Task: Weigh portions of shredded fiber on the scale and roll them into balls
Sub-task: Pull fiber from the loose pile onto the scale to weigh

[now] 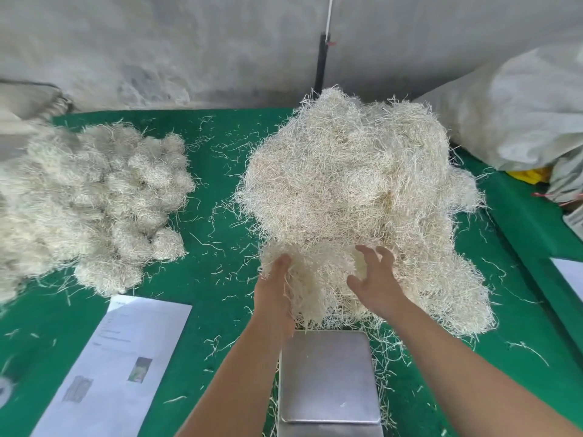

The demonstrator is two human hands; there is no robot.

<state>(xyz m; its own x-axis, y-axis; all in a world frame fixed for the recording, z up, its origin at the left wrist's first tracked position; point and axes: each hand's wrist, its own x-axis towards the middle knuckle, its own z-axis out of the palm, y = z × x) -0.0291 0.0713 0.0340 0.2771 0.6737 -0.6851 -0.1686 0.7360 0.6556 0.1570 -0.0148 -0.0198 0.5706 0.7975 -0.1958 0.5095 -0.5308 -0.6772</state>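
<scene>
A big loose heap of pale shredded fiber (353,184) lies on the green table, right of centre. At the heap's near edge my left hand (274,294) is closed on a clump of fiber (303,279) that is still joined to the heap. My right hand (375,279) hovers just to the right of that clump with fingers spread, holding nothing. Below both hands stands the scale, its steel pan (328,376) bare. Several rolled fiber balls (104,197) are piled at the left.
The green table cover (217,190) is strewn with loose strands. A printed sheet of paper (120,357) lies at the front left. Grey-white sacks (517,118) fill the right side, and a concrete wall stands behind.
</scene>
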